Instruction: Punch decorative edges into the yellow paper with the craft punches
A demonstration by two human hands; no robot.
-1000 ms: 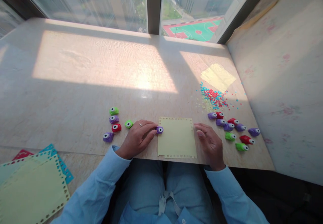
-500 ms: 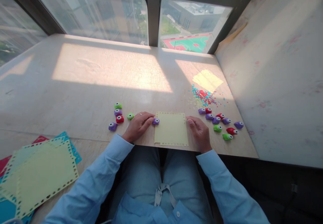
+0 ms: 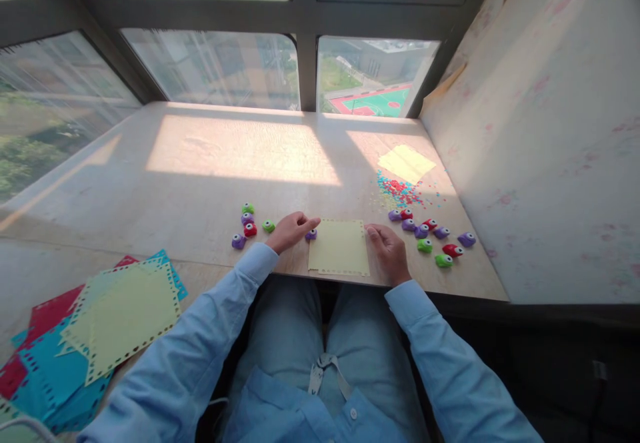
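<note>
A pale yellow paper sheet (image 3: pixel 339 248) with punched edges lies at the near edge of the stone table (image 3: pixel 210 183). At its left edge sits a small purple punch (image 3: pixel 311 234), with the fingers of my left hand (image 3: pixel 291 230) resting on it. My right hand (image 3: pixel 387 251) lies at the sheet's right edge, fingers curled and pressing on the paper.
Several small punches sit left of my left hand (image 3: pixel 249 224) and more to the right (image 3: pixel 431 237). Coloured confetti (image 3: pixel 399 192) and a yellow sheet (image 3: pixel 406 163) lie at the back right. A stack of punched coloured sheets (image 3: pixel 95 323) lies at lower left. A wall (image 3: pixel 540 130) stands at right.
The camera has tilted up and back, showing more window. My left hand's fingers have stretched out over the purple punch. The right hand stays at the sheet's edge.
</note>
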